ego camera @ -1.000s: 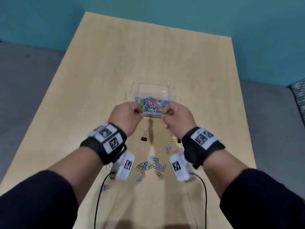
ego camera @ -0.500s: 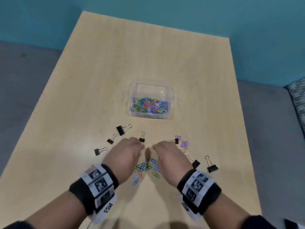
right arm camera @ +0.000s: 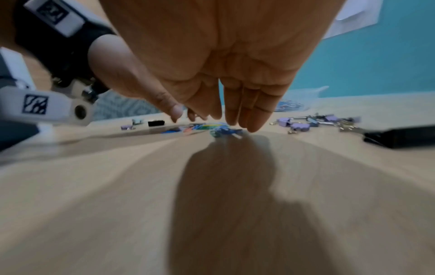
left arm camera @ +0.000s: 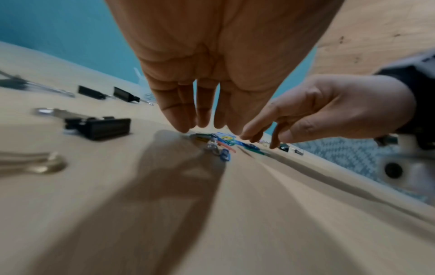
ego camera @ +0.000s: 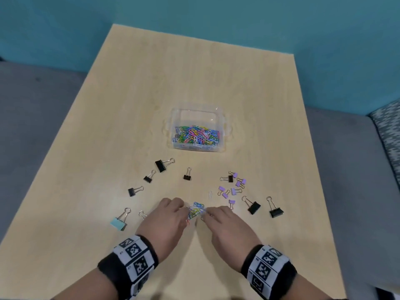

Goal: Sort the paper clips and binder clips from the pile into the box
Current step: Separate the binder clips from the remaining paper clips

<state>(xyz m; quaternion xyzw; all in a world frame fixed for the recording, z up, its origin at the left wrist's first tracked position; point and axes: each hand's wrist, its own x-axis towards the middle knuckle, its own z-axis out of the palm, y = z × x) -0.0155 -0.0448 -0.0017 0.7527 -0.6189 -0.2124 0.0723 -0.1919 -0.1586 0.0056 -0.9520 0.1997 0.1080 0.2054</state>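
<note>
A small pile of coloured paper clips (ego camera: 195,210) lies on the wooden table between my two hands. My left hand (ego camera: 173,210) has straight fingers (left arm camera: 186,121) whose tips touch the pile's left side (left arm camera: 219,143). My right hand (ego camera: 213,215) reaches in from the other side, fingertips (right arm camera: 252,122) down at the pile (right arm camera: 212,128). Neither hand holds a clip. Farther back stands the clear plastic box (ego camera: 197,107), open, with many coloured paper clips (ego camera: 195,135) in its near half.
Black binder clips lie to the left (ego camera: 160,165) (ego camera: 148,178) (ego camera: 132,191), in the middle (ego camera: 187,176) and to the right (ego camera: 253,207) (ego camera: 276,212). Several purple binder clips (ego camera: 233,190) sit right of the pile. A light blue binder clip (ego camera: 118,223) is at my left. One white paper clip (ego camera: 210,194) lies alone.
Both hands came back from the box to the near pile. Since half a second ago they have drawn in on it from both sides, bunching the clips together.
</note>
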